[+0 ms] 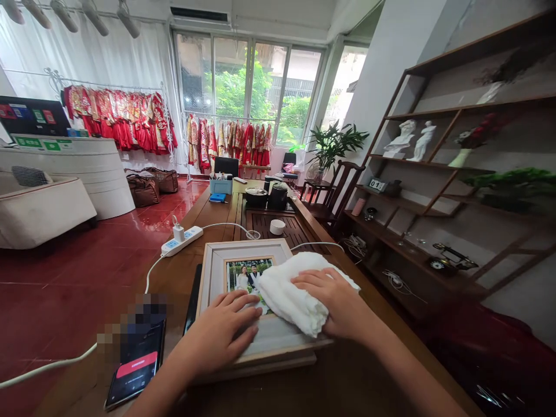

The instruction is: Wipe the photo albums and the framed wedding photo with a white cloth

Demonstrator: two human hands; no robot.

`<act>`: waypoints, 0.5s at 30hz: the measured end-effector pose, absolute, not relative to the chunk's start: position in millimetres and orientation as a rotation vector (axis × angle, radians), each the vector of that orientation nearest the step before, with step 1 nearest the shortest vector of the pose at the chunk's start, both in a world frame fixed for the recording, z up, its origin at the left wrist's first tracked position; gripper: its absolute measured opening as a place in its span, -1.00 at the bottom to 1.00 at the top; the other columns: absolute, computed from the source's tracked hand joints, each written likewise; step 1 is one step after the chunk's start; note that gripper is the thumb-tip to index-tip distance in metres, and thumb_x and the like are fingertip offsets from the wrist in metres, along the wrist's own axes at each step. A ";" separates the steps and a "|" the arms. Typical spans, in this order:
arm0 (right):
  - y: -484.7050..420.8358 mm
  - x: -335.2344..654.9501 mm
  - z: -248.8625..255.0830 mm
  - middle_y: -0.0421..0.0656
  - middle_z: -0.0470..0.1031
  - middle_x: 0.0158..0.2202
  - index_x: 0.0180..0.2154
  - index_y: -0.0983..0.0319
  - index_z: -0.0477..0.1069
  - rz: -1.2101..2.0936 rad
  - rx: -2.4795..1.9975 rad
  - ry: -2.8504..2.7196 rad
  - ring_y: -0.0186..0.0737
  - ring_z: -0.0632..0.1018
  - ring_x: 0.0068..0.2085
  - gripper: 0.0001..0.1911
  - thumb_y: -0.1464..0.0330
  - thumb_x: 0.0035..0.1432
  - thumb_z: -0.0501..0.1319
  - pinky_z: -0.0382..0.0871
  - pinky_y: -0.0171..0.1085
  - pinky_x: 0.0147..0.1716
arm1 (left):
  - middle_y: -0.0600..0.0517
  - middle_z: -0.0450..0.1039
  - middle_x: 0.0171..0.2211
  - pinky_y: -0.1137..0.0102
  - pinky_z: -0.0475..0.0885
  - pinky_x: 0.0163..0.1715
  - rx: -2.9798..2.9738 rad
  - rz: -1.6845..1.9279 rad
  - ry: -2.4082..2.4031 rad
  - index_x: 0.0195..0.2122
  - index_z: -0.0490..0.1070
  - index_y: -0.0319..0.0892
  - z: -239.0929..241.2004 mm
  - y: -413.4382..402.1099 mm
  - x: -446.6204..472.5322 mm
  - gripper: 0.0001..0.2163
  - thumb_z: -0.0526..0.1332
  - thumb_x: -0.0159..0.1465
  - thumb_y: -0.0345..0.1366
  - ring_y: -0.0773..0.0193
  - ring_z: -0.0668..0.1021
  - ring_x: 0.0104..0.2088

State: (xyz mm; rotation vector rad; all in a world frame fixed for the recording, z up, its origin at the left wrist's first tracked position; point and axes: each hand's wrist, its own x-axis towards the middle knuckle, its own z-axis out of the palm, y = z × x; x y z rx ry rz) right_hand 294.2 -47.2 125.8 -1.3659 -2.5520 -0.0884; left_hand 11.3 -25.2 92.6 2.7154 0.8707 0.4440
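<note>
A framed photo (243, 255) with a pale wooden frame lies flat on the wooden table (204, 214) in front of me. My left hand (223, 333) rests flat on the frame's lower left part, fingers stretched out. My right hand (334, 301) lies palm down on a folded white cloth (289, 292), which covers the right side of the picture. The fingers of that hand are spread over the cloth and press it onto the glass.
A phone (136, 370) lies at the table's near left edge. A white power strip (182, 240) with cable sits beyond the frame, then a tea tray (295, 229), a white cup (277, 226) and black kettles (278, 197). Shelves (434, 168) stand to the right.
</note>
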 end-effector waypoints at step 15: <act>49.7 290.1 120.7 -0.05 0.45 0.08 0.05 0.18 0.38 -0.198 -1.476 -2.349 0.03 0.40 0.10 -0.48 0.39 -0.02 0.14 0.12 -0.01 0.06 | 0.16 0.32 0.19 0.21 0.37 0.10 2.898 0.477 0.803 0.12 0.30 0.08 77.8 -0.2 13.1 -0.66 0.15 0.31 -0.21 0.10 0.38 0.15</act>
